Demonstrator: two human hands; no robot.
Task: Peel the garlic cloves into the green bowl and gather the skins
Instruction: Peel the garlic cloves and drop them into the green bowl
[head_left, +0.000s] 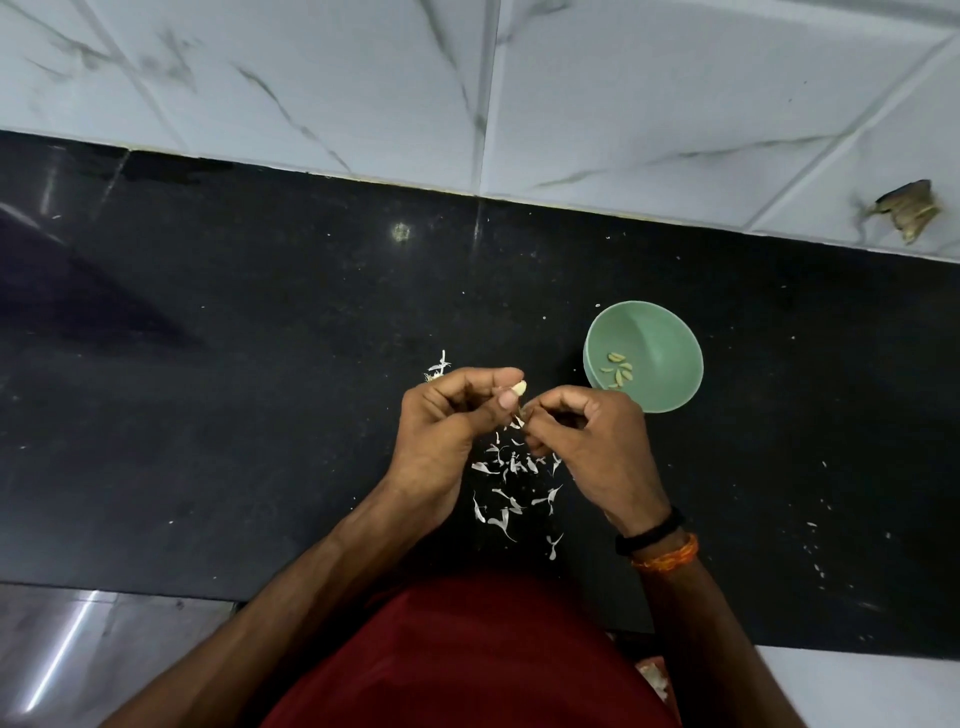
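Both forearms reach forward over the bench, wrists near each other. The left hand has curled fingers, thumb pressed toward the forefinger. The right hand, just beside it, seems to pinch something small, its fingertips blurred.

Most of the garlic clove is hidden inside the curled fingers of the left hand; only a pale tip shows. What the right hand pinches is too small to make out. The pieces in the green bowl are tiny, and their count is unclear. The right hand covers the bowl's near rim. A clump of skins is partly behind the left hand. The black tabletop is cut off at both side edges. Both forearms run out of the bottom edge.
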